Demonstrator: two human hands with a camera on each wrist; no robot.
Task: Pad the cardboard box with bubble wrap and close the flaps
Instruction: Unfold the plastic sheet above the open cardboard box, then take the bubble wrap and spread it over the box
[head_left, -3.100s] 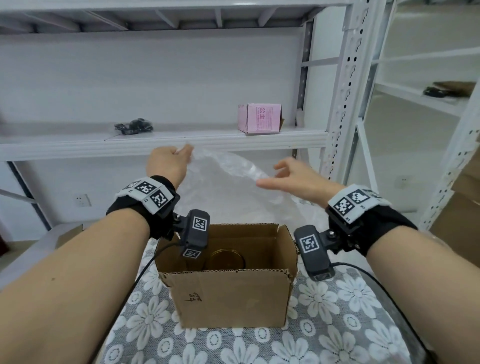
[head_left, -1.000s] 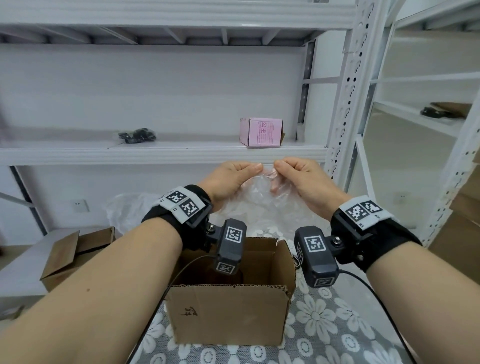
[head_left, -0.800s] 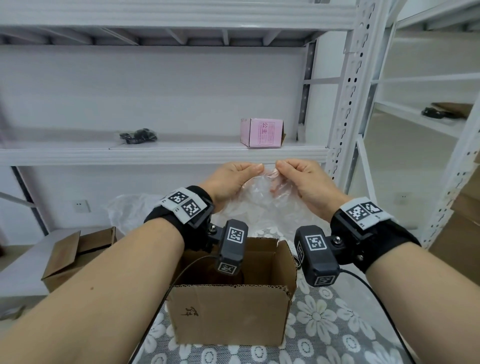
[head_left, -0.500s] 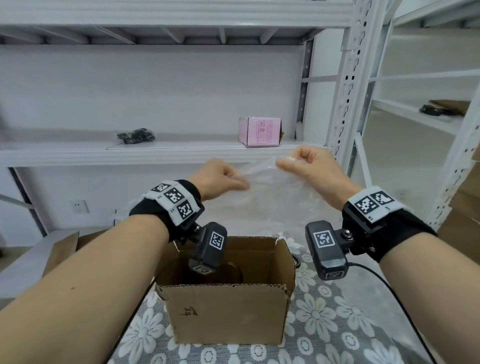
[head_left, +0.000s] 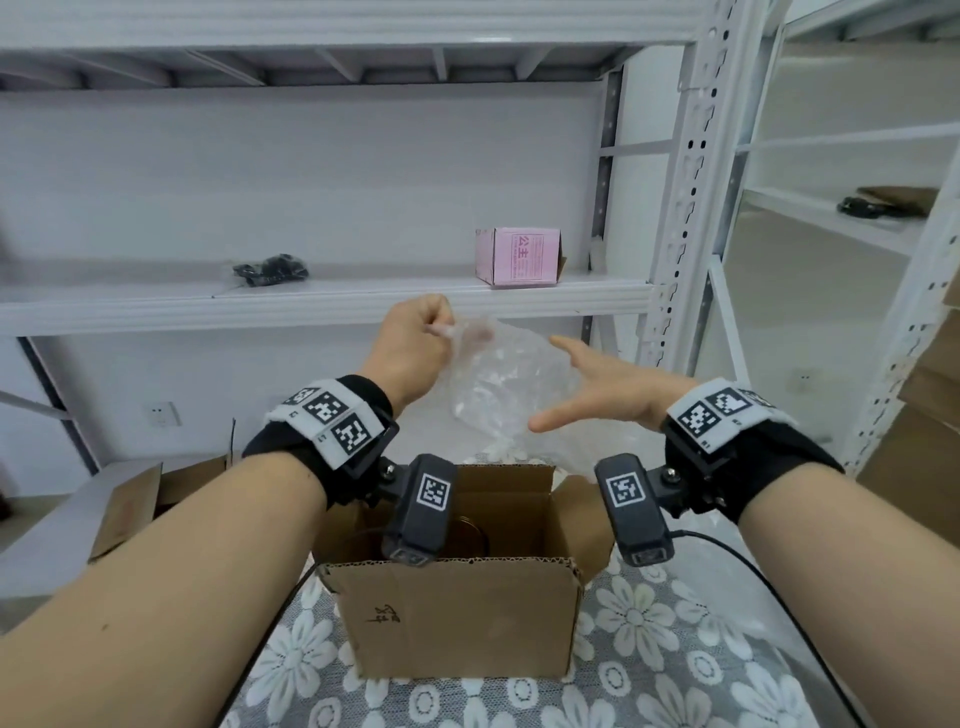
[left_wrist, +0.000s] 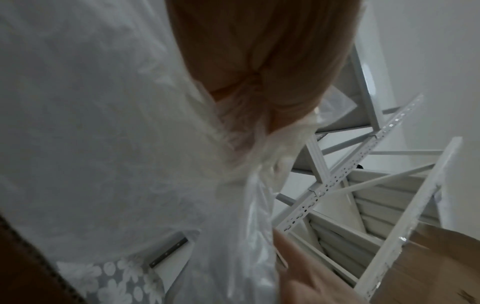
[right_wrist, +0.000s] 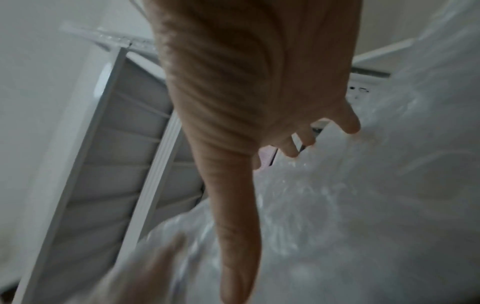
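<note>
An open cardboard box (head_left: 457, 618) stands on the flowered cloth, its flaps up, with a round brown lidded item (head_left: 470, 535) inside. Above and behind it hangs a clear sheet of bubble wrap (head_left: 506, 384). My left hand (head_left: 415, 343) pinches the wrap's top edge in curled fingers; the left wrist view shows the wrap (left_wrist: 246, 164) trailing from those fingers (left_wrist: 259, 82). My right hand (head_left: 597, 389) is spread open beside the wrap, fingers straight, thumb low. The right wrist view shows the spread fingers (right_wrist: 293, 148) just at the wrap (right_wrist: 363, 195).
A white metal shelf (head_left: 322, 301) runs behind, carrying a pink carton (head_left: 519, 257) and a black bundle (head_left: 270, 267). A perforated upright (head_left: 691, 197) stands right of the hands. Another cardboard box (head_left: 140, 499) lies low on the left. More cartons (head_left: 924, 405) sit far right.
My right hand let go of the wrap's top edge, dropped lower and spread open. My left hand kept its pinch and the sheet now hangs bunched from it.
</note>
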